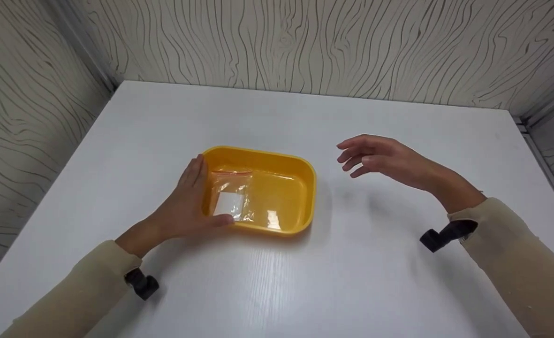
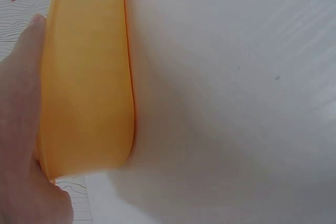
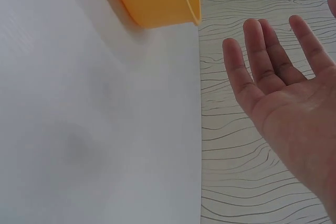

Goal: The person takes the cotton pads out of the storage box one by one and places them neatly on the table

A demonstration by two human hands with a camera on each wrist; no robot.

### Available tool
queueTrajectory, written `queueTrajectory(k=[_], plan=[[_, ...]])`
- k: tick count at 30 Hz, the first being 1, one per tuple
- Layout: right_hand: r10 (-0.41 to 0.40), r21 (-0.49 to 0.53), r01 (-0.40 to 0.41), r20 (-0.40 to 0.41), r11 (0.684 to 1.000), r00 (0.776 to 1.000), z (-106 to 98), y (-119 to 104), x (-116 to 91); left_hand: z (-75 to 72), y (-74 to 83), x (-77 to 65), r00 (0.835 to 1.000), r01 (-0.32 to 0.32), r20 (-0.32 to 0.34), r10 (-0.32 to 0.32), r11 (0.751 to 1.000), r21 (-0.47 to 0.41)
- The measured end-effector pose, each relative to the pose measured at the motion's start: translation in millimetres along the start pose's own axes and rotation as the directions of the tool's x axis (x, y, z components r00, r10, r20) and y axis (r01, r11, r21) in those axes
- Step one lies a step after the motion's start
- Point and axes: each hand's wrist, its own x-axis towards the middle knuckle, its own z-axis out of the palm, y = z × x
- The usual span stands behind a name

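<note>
Holding the left end of a yellow tray [image 1: 277,190], the left hand [image 1: 187,202] lays its fingers along the outer side, thumb hooked over the near rim. Inside the tray's left half lies a clear plastic bag [image 1: 237,180] with a red line across its top and a white square [image 1: 229,203] lower down. Rightward, apart from the tray, the right hand [image 1: 382,154] hangs above the white table [image 1: 258,291], fingers loosely bent, slightly spread and holding nothing.

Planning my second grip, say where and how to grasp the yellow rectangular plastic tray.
Probably pinch the right wall of the tray, coming from the right: its rim is uncovered and faces the right hand; the left hand holds the opposite end.
</note>
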Motion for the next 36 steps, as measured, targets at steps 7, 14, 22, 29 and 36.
queueTrajectory(k=[7, 14, 22, 29, 36], plan=[[0.018, -0.023, -0.018, 0.014, 1.000, 1.000, 4.8, -5.1, 10.3, 0.3, -1.6, 0.3, 1.000, 0.006, 0.007, -0.006, 1.000, 0.001], [0.048, -0.019, -0.048, 0.016, 0.999, 0.999, 8.5, -9.0, 18.4, -0.2, -0.9, 1.3, 1.000, 0.008, 0.004, -0.008, 1.000, -0.006], [0.083, -0.029, -0.083, 0.025, 0.996, 0.996, 16.5, -9.2, 27.7, -0.4, -0.4, 0.0, 1.000, 0.005, 0.011, -0.005, 1.000, 0.005], [0.125, -0.045, -0.123, 0.044, 0.991, 0.991, 26.6, -9.6, 38.5, -1.2, -0.1, -0.3, 1.000, -0.001, 0.011, 0.001, 1.000, 0.008], [0.154, -0.049, -0.151, 0.073, 0.987, 0.985, 36.1, -8.7, 48.8, -0.5, -0.5, -0.7, 1.000, 0.000, 0.006, 0.000, 1.000, 0.007]])
